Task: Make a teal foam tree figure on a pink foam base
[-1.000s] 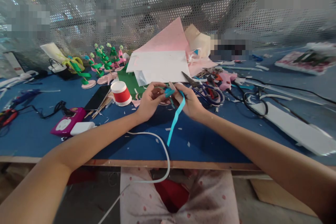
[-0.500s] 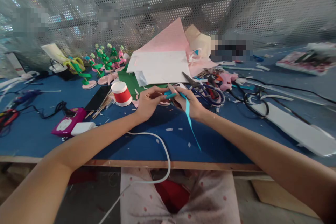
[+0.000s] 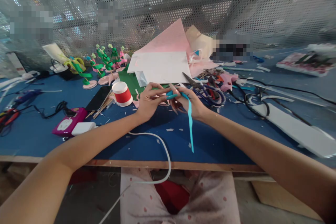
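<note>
A turquoise strip (image 3: 190,119) runs between both hands, its free tail hanging down past my right palm over the table. My left hand (image 3: 150,100) pinches the strip's other end, where it seems curled or rolled. My right hand (image 3: 190,102) is closed on the strip, its fingertips meeting those of the left. Whether the strip is paper or felt I cannot tell. Just left of my left hand stands a red-and-white paper cup (image 3: 123,94), upside down. Scissors with blue handles (image 3: 213,92) lie right behind my right hand.
White sheets (image 3: 165,66) and pink sheets (image 3: 168,38) lie at the back. Small green paper plants (image 3: 106,63) stand back left. A purple power adapter (image 3: 70,120) and wooden sticks (image 3: 103,106) are at left. A pink glue gun (image 3: 228,79) lies at right; a white cable (image 3: 165,147) crosses the front edge.
The strip's hanging tail has swung left and now hangs straighter, with its broad side showing. Both hands stay in nearly the same place, fingers shifting slightly.
</note>
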The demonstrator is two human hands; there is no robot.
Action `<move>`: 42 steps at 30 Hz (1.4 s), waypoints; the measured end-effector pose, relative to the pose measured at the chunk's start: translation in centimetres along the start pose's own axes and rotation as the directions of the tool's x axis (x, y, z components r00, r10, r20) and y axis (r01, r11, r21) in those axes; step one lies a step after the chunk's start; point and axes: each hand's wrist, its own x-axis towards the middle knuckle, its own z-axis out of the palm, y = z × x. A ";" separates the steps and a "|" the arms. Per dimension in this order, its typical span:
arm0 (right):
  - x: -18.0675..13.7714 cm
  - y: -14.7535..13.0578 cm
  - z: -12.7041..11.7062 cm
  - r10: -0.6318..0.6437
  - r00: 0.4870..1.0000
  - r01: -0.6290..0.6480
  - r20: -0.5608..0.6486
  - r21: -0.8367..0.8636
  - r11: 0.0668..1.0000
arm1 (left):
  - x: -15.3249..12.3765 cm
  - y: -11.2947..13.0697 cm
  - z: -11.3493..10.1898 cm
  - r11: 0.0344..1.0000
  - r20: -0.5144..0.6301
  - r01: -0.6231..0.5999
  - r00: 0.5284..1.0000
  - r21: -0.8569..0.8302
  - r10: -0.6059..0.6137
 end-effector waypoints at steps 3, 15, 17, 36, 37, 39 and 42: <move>0.0 -0.2 -0.1 0.000 1.000 0.001 -0.013 0.029 1.000 | -0.2 0.1 0.0 0.988 0.013 -0.094 0.996 0.119 0.093; 0.0 -0.3 0.1 0.049 0.996 -0.046 -0.071 0.035 0.998 | -0.2 0.3 0.0 0.923 0.236 -0.218 0.961 0.318 0.145; -0.1 -0.2 0.1 0.070 0.995 -0.066 -0.076 0.050 0.997 | 0.0 0.1 -0.1 0.934 0.221 -0.187 0.968 0.305 0.122; 0.2 0.6 1.1 0.080 0.982 -0.061 -0.170 0.114 0.992 | -0.1 0.1 0.5 0.971 0.156 -0.048 0.988 0.234 0.011; 0.3 0.4 1.0 0.104 0.976 -0.081 -0.192 0.124 0.989 | -0.1 0.0 0.5 0.962 0.146 -0.063 0.989 0.266 0.024; 0.3 0.2 0.8 0.161 0.964 -0.132 -0.213 0.145 0.981 | -0.2 -0.2 0.4 0.935 0.087 -0.079 0.995 0.345 0.052; 0.4 -0.1 0.5 0.200 0.960 -0.172 -0.194 0.153 0.973 | -0.1 -0.3 0.2 0.927 0.056 -0.091 0.996 0.364 0.075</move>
